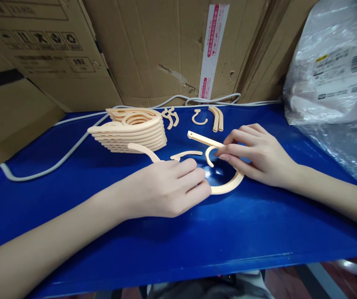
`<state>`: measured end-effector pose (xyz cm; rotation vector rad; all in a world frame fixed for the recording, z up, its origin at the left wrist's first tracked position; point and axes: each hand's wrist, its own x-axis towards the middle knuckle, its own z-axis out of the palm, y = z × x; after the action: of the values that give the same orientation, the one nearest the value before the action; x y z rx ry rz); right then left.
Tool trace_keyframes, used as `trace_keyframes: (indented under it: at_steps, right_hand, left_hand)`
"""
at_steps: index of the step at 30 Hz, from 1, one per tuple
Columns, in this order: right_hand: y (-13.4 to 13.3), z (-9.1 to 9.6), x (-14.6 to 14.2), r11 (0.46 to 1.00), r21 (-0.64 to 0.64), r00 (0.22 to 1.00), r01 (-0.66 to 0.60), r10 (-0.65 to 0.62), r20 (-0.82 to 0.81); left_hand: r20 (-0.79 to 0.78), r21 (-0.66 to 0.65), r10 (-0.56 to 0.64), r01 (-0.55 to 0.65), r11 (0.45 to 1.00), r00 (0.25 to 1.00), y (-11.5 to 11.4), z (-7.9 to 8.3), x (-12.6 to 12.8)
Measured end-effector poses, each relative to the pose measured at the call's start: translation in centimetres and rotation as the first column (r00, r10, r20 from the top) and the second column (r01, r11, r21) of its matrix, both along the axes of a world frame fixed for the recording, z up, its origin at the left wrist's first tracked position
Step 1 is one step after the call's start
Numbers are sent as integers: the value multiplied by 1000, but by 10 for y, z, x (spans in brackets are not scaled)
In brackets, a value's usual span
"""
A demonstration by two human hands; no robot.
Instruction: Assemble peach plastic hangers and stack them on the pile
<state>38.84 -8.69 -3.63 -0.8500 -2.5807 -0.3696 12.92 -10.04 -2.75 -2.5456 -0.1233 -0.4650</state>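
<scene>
My left hand (172, 187) is closed on a cream plastic hanger body (226, 187). One arm of the body sticks out to the left past my knuckles, and its round loop curves to the right beneath my right hand (256, 155). The right fingers are pinched together on a small curved hook (209, 157). A straight cream hanger arm (204, 139) runs from those fingers up to the left. Just behind my left hand lies a slim curved piece (187, 154). The fingertips of the left hand are hidden from me.
A stack of hanger bodies (131, 133) stands at the back left on the blue table (178, 249). Small loose pieces (170, 117), another hook (199, 120) and curved arms (216, 118) lie behind. A white cable (63, 160), cardboard boxes (166, 45) and plastic bags (328, 79) border the table.
</scene>
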Motion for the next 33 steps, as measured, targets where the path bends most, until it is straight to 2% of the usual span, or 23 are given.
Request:
trace_keyframes:
  at_steps: [5, 10, 14, 19, 23, 26, 29, 33]
  right_hand:
    - [-1, -2, -2, 998, -24, 998, 60, -59, 34]
    - [0, -4, 0, 992, -89, 995, 95, -93, 18]
    - [0, -4, 1, 992, -89, 996, 90, -90, 4]
    - [-2, 0, 2, 996, -79, 999, 44, -46, -22]
    - [-1, 2, 3, 996, -81, 1000, 27, -26, 16]
    - [3, 1, 5, 997, -77, 999, 14, -10, 51]
    - [10, 0, 10, 997, -79, 996, -21, 28, 81]
    - [19, 0, 16, 997, -70, 992, -43, 50, 112]
  left_hand:
    - [75, 30, -54, 52, 998, 996, 2, 2, -1]
    - [123, 134, -13, -4, 991, 992, 3, 0, -3]
    - [111, 175, 39, -58, 983, 993, 3, 1, -4]
    - [121, 121, 55, -70, 990, 991, 3, 2, -4]
    - [59, 24, 76, -78, 997, 995, -5, -1, 0]
    - [10, -34, 203, -202, 979, 979, -13, -6, 6]
    - [-49, -81, 370, -373, 924, 928, -18, -8, 11]
    - [-35, -87, 466, -467, 880, 884, -20, -6, 13]
